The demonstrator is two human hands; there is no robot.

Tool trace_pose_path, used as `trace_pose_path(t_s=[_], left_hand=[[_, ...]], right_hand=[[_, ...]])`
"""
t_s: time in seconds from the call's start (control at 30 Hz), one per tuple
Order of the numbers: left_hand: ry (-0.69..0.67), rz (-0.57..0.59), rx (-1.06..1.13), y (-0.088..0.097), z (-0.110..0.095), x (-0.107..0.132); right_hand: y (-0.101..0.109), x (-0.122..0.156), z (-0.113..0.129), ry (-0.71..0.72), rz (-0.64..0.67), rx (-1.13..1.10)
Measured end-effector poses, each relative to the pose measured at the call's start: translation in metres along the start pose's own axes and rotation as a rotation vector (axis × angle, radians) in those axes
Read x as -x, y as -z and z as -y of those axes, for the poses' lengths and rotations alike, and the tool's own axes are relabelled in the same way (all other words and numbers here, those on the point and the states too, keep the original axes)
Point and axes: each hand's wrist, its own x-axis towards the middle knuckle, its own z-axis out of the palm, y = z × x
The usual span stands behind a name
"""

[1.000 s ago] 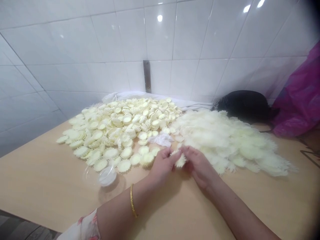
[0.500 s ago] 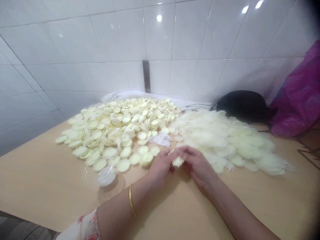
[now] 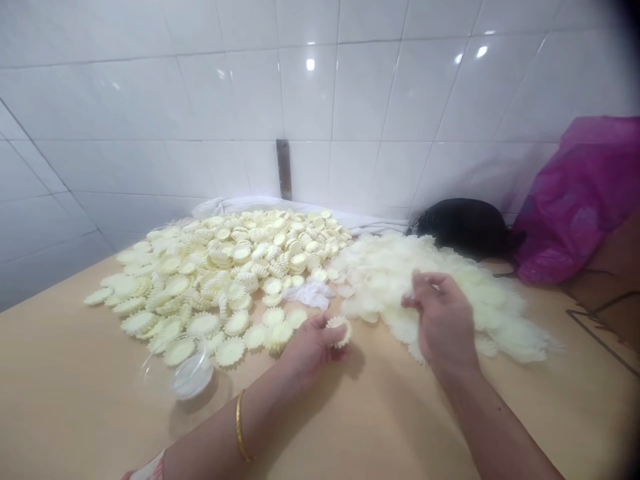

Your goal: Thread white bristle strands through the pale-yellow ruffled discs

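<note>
My left hand point(image 3: 310, 353) is shut on a small cream fluted paper cup point(image 3: 339, 331), held between thumb and fingers. A gold bangle point(image 3: 240, 427) circles that wrist. My right hand point(image 3: 443, 317) hangs apart from it, fingertips at the edge of a soft heap of thin, frilly cream pieces point(image 3: 450, 307). I cannot see anything held in those fingers. To the left lies a large heap of ridged cream discs and cups point(image 3: 225, 273), and its nearest pieces are close to my left hand.
The heaps lie on a tan wooden table point(image 3: 85, 400) against white tiled walls point(image 3: 150, 100). A clear plastic tub point(image 3: 193, 377) stands at the front, with a crumpled white cloth point(image 3: 311, 295) between the heaps. A black bag point(image 3: 465, 227) and a magenta plastic bag point(image 3: 575, 207) lie behind.
My hands have come apart. The right hand has moved right and farther out over the soft heap, while the left keeps the cup. The view has shifted slightly.
</note>
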Motion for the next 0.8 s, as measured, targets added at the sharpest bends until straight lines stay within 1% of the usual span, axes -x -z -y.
trace_pose_path(t_s=[0.07, 0.13, 0.17, 0.2, 0.23, 0.27, 0.3, 0.33, 0.37, 0.43, 0.5, 0.6, 0.67, 0.73, 0.8], left_hand=[[-0.005, 0.01, -0.019, 0.001, 0.001, 0.0], [0.0, 0.043, -0.038, 0.002, 0.003, -0.001], [-0.002, 0.049, -0.057, 0.003, 0.004, -0.002], [-0.011, 0.046, -0.082, 0.003, 0.005, -0.002], [-0.027, 0.037, -0.11, 0.004, 0.006, -0.002], [-0.047, 0.023, -0.139, 0.004, 0.007, -0.002], [-0.067, 0.008, -0.162, 0.004, 0.007, -0.002], [-0.086, -0.004, -0.179, 0.004, 0.007, -0.001], [-0.101, -0.012, -0.19, 0.003, 0.006, -0.001], [-0.123, -0.015, -0.183, 0.002, 0.004, 0.001], [-0.135, -0.013, -0.163, 0.001, 0.002, 0.002], [-0.158, -0.006, -0.184, 0.001, 0.001, 0.003], [-0.179, -0.003, -0.227, 0.002, 0.001, 0.003], [-0.174, -0.007, -0.254, 0.003, 0.002, 0.003], [-0.152, -0.021, -0.26, 0.002, 0.003, 0.003]], right_hand=[[0.013, -0.015, 0.001, 0.157, -0.073, 0.312], [0.026, -0.027, -0.001, 0.311, -0.119, 0.65], [0.031, -0.031, -0.002, 0.39, -0.137, 0.772], [0.033, -0.032, -0.004, 0.471, -0.153, 0.84], [0.033, -0.031, -0.006, 0.545, -0.161, 0.859], [0.031, -0.027, -0.007, 0.594, -0.145, 0.846], [0.026, -0.02, -0.008, 0.604, -0.098, 0.816], [0.021, -0.012, -0.008, 0.568, -0.022, 0.775], [0.014, -0.002, -0.008, 0.492, 0.071, 0.724], [0.001, 0.016, -0.01, 0.274, 0.291, 0.597], [-0.009, 0.029, -0.013, 0.065, 0.452, 0.441], [-0.015, 0.038, -0.02, -0.171, 0.565, 0.229], [-0.015, 0.038, -0.024, -0.281, 0.613, 0.128], [-0.014, 0.037, -0.025, -0.335, 0.635, 0.068], [-0.014, 0.036, -0.025, -0.348, 0.621, 0.038]])
